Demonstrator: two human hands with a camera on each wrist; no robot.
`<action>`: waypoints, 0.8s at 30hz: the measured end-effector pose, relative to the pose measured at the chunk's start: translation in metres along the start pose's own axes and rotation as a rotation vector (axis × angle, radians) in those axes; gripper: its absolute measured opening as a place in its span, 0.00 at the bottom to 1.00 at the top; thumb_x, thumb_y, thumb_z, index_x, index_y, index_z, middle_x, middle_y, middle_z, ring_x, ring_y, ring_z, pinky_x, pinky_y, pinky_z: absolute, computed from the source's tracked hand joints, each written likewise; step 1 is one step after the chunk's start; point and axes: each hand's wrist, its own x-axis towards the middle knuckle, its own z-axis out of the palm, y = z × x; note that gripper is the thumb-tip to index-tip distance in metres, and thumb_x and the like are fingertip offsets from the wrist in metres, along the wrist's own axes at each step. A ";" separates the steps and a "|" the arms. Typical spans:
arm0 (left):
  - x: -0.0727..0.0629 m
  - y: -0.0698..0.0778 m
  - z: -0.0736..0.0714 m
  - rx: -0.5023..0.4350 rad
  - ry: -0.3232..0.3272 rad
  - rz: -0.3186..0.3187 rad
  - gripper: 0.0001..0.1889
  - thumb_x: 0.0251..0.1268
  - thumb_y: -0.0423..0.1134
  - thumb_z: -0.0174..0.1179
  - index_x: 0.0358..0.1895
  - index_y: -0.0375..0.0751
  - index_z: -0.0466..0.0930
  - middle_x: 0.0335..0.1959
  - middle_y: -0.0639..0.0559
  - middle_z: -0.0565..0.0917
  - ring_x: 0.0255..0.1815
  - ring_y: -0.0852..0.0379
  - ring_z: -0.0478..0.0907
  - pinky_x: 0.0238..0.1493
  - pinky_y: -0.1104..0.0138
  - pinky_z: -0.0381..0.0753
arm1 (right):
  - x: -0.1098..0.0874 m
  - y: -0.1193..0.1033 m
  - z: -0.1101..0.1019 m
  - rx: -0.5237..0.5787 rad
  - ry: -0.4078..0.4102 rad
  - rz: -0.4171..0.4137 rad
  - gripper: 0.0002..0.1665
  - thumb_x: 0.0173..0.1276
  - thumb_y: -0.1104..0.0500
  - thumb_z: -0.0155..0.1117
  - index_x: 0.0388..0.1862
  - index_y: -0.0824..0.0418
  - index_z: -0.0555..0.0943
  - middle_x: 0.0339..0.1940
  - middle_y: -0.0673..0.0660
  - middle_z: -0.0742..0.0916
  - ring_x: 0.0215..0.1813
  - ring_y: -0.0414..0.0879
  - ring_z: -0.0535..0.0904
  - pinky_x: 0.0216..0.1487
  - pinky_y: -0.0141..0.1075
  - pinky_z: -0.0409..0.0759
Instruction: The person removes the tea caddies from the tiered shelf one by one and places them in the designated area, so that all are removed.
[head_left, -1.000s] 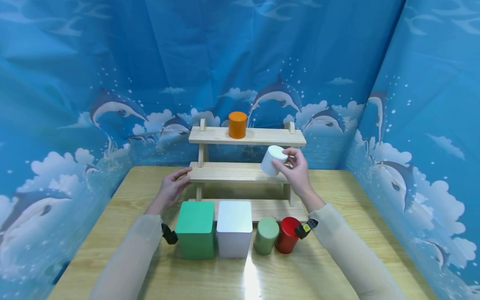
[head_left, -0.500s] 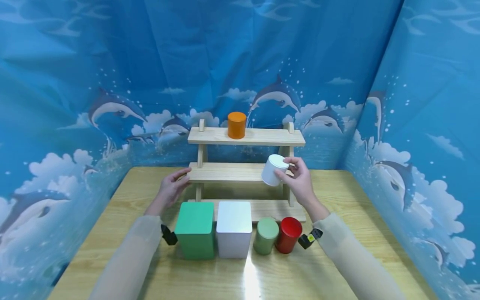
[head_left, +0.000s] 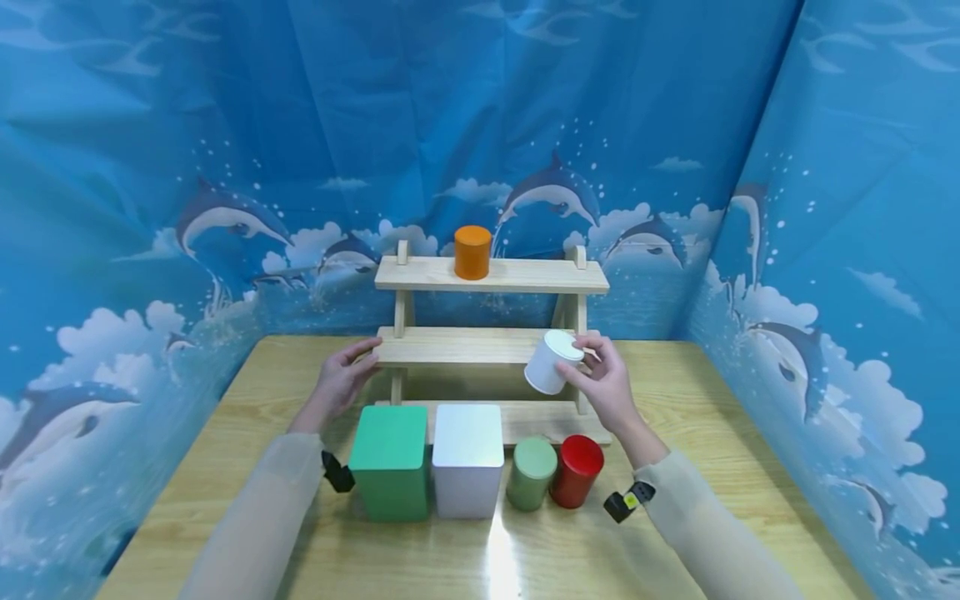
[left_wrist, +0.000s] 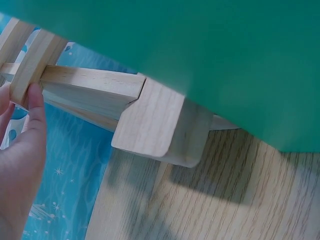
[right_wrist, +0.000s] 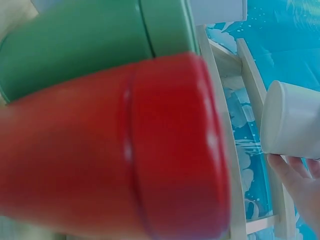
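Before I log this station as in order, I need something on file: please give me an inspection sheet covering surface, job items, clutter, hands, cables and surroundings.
Surface: wood-grain tabletop, with a bright reflection near the front.
Job's things: white canister, held tilted; three-tier wooden rack, upright.
Clutter: green box, white box, pale green canister and red canister in a row before the rack; orange canister upright on its top shelf.
Hands: right hand pinches the white canister; left hand grips the left end of the middle shelf.
Cables: nothing seen.
Surroundings: blue dolphin-print backdrop behind and at both sides.
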 end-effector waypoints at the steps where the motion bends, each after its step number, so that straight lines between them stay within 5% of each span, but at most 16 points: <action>1: 0.000 0.000 0.000 -0.002 -0.001 0.001 0.26 0.66 0.31 0.54 0.66 0.29 0.62 0.69 0.39 0.58 0.49 0.63 0.77 0.53 0.70 0.75 | -0.001 0.001 -0.001 0.007 0.003 -0.002 0.23 0.57 0.75 0.64 0.49 0.76 0.65 0.52 0.58 0.73 0.52 0.48 0.76 0.51 0.34 0.79; 24: -0.004 0.005 0.003 0.012 -0.004 -0.021 0.25 0.68 0.30 0.52 0.66 0.29 0.61 0.69 0.41 0.58 0.48 0.64 0.77 0.54 0.69 0.75 | -0.039 0.002 -0.024 -0.025 0.014 -0.122 0.24 0.55 0.78 0.63 0.48 0.78 0.64 0.54 0.61 0.73 0.55 0.48 0.74 0.51 0.34 0.79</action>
